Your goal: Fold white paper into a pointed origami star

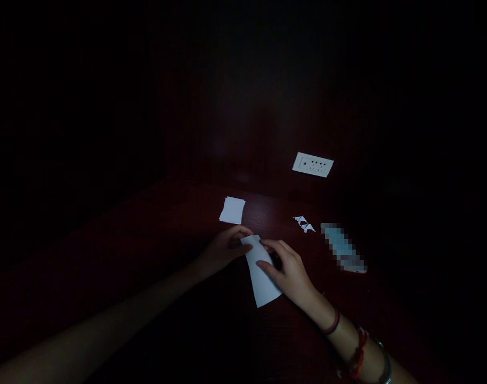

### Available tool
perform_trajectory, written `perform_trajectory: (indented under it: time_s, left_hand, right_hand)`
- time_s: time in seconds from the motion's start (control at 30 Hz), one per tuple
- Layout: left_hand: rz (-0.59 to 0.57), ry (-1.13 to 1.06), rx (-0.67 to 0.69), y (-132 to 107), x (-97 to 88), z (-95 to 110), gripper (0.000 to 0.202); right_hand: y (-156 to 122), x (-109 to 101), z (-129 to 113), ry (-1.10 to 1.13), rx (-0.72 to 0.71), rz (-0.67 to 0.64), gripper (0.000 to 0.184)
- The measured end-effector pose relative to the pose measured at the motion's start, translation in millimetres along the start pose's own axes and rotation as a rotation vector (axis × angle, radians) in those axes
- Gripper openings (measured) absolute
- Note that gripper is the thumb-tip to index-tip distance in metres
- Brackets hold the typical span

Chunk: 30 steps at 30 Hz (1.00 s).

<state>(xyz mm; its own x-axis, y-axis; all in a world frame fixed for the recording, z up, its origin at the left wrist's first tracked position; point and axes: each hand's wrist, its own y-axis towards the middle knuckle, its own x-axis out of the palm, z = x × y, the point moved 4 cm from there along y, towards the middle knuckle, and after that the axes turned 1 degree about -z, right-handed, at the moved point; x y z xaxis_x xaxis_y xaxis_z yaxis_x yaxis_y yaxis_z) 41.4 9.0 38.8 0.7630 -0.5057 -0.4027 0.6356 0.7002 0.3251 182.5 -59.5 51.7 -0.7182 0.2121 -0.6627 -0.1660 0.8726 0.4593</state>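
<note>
Sheet (263, 285) over worktop (167, 234): in front of me, between my two hands; whether it rests on the dark red surface, I cannot tell.
Right hand (289, 269): fingers narrow on the sheet's right side, thumb across its face, probably to steady it.
Left hand (225, 248): fingers pinching the far left corner, thumb on top, which seems to give me control of that end.
Phone (342, 246): lying to my right, clear of my fingers, its screen blurred out.
Socket (313, 165): on the wall behind.
Paper stack (233, 210): beyond my left hand, likely set there within reach.
Folded paper (305, 224): beside the phone, apparently put aside.
</note>
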Motion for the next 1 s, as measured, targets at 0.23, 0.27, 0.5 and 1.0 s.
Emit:
perform_trajectory:
  time_s: [0.23,0.27,0.5,1.0]
  left_hand:
    - [0.094,0.139,0.041,-4,-0.9,5,0.021]
    - [0.106,0.159,0.044,-4,-1.7,7,0.02]
    - [0.115,0.043,0.014,-1,-5.7,4,0.026]
    - [0.155,-0.141,-0.26,-2,-5.4,-13,0.018]
  right_hand:
    - [1,4,2,0.101,0.015,0.047,0.033]
    - [0,5,2,0.127,0.02,0.055,0.032]
    - [0,7,11,0.335,0.101,0.06,0.027]
    - [1,7,12,0.593,0.231,-0.025,0.039]
